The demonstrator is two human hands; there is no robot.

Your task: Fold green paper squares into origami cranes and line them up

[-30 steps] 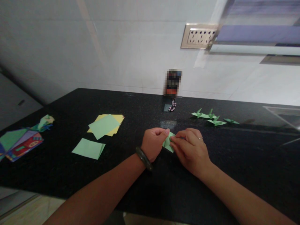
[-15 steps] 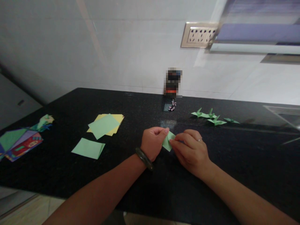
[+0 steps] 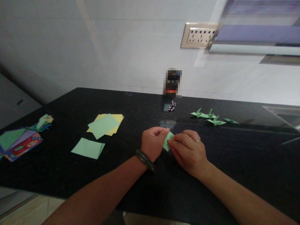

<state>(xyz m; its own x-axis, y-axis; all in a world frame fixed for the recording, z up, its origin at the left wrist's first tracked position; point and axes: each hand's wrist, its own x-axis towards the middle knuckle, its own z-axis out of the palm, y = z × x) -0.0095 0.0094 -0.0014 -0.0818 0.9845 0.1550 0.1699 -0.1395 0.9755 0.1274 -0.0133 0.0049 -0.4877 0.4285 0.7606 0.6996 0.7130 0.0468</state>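
Observation:
A small folded piece of light green paper (image 3: 167,142) sits between both my hands on the black counter (image 3: 70,175). My left hand (image 3: 152,143), with a dark bangle on the wrist, pinches its left side between thumb and fingers. My right hand (image 3: 188,151), wearing a ring, has its fingers closed on the paper's right edge and covers part of it.
Loose green and yellow paper squares (image 3: 104,125) and a folded green sheet (image 3: 88,148) lie to the left. A colourful paper pack (image 3: 18,143) sits at the far left edge. Several finished green folded figures (image 3: 212,118) rest at the back right. A blurred small object (image 3: 172,82) stands by the wall.
My right hand has slid a little left over the green paper, which is now folded smaller. My left hand has stayed in place.

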